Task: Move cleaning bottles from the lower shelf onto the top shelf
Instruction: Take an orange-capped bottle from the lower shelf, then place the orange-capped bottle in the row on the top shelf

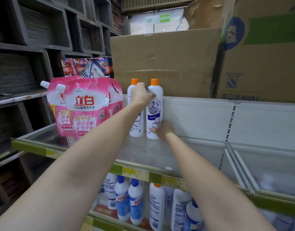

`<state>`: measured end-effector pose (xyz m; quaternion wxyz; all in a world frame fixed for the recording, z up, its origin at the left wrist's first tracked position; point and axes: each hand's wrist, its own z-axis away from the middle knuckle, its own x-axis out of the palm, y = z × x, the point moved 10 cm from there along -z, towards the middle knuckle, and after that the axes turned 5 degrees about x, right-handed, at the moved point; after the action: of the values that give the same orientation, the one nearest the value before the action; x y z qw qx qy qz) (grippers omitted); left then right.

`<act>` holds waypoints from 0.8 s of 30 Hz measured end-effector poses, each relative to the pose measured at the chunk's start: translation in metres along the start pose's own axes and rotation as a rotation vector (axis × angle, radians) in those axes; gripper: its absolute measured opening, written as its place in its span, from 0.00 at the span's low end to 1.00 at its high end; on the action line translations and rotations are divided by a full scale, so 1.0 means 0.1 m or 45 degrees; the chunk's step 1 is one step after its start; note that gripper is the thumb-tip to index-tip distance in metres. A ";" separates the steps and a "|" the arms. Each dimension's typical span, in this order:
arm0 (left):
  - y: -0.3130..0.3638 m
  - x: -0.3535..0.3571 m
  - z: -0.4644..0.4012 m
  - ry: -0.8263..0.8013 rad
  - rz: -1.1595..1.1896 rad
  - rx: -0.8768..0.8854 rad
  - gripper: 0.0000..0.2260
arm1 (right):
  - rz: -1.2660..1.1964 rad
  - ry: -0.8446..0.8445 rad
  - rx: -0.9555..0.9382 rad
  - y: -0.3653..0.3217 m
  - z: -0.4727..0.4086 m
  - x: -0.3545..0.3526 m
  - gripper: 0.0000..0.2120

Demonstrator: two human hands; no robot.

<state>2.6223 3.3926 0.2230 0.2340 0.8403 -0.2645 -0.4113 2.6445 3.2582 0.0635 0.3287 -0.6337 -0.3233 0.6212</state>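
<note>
Now we reach up with both arms: our left hand (141,94) curls around the shoulders of the two orange-capped bottles, and our right hand (162,130) grips the base of the right bottle (154,105), which stands upright on the top shelf (193,152) just beside its twin (135,129). Pink pouches (85,105) crowd the left; bare shelf stretches right. Blue-capped bottles (135,200) wait below.

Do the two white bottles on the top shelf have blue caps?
No, both white bottles standing on the top shelf carry orange caps; blue caps show only on the lower shelf.
</note>
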 end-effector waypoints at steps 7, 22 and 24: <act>-0.08 -0.16 0.27 -0.074 0.032 0.155 0.04 | 0.095 0.139 0.163 0.16 0.33 -0.05 0.17; -0.62 -0.51 1.41 -0.544 0.135 0.257 0.05 | -0.068 0.310 0.084 -0.06 1.83 0.06 0.09; -0.73 -0.48 1.66 -0.665 0.108 0.298 0.05 | 0.026 0.255 0.087 0.00 2.04 0.20 0.08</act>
<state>2.4802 3.4485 0.1135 0.0762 0.7154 -0.3964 -0.5703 2.4413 3.2775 0.0499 0.3745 -0.6844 -0.2611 0.5685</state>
